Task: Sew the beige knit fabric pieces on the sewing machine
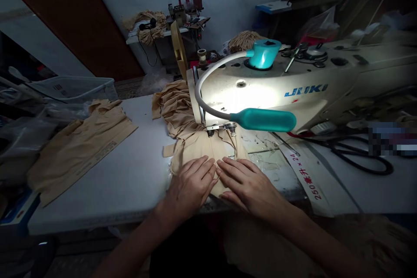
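Observation:
A piece of beige fabric [195,153] lies under the needle area of a white JUKI sewing machine [247,91]. My left hand [194,182] rests on the cloth's near part, fingers together and bent, thumb tucked in at the side with cloth between. My right hand [249,184] lies on the same fabric, its fingers stretched out and a little apart, fingertips close to the left ones. Both hands are just in front of the presser foot [211,132]. The underside of the fabric is hidden.
A teal gooseneck lamp [263,120] lights the machine. Gathered beige cloth [176,106] bunches behind the needle. More beige pieces [84,147] lie on the left of the white table [137,182]. Black-handled scissors [361,152] and a printed strip [304,178] lie right.

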`<state>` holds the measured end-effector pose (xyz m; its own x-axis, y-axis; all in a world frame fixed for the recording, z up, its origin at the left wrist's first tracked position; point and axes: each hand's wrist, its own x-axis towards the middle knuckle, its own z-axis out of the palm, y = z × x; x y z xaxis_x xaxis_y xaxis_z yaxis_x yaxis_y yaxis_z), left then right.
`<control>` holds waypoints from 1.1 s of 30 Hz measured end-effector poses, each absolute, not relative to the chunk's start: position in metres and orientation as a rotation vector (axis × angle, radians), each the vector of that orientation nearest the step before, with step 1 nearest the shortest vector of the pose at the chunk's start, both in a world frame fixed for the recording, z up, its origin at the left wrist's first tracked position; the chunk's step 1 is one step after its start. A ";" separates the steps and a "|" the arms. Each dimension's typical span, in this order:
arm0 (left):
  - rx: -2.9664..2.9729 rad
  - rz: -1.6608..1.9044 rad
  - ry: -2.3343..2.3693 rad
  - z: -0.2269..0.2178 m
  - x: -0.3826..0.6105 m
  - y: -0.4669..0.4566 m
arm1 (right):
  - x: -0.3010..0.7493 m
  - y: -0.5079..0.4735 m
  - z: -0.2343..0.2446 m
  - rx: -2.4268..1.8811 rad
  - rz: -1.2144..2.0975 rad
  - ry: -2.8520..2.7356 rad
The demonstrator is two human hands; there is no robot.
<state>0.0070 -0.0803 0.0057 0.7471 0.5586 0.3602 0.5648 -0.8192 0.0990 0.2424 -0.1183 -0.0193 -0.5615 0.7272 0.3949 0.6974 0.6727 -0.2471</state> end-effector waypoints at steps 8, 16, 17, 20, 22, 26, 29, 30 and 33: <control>-2.987 -0.421 -0.944 0.003 -0.008 -0.056 | 0.231 -0.099 -0.023 -1.213 0.032 -2.380; -3.111 -0.396 -0.945 0.004 -0.014 -0.021 | 0.222 -0.081 -0.020 -1.349 0.010 -2.343; -3.128 -0.401 -0.949 0.004 -0.015 -0.016 | 0.221 -0.079 -0.019 -1.366 0.012 -2.339; -3.171 -0.406 -0.985 0.006 -0.017 -0.005 | 0.219 -0.081 -0.016 -1.403 0.003 -2.336; -3.181 -0.386 -1.010 0.008 -0.017 -0.004 | 0.217 -0.093 -0.013 -1.418 -0.002 -2.322; -3.076 -0.418 -1.052 0.013 -0.009 -0.022 | 0.206 -0.135 -0.003 -1.423 0.066 -2.226; -2.984 -0.473 -1.087 0.014 0.002 -0.046 | 0.199 -0.155 0.003 -1.373 0.146 -2.170; -2.957 -0.479 -1.098 0.013 0.005 -0.054 | 0.199 -0.155 0.003 -1.337 0.160 -2.158; -2.898 -0.473 -1.106 0.010 0.012 -0.071 | 0.210 -0.137 0.000 -1.228 0.159 -2.121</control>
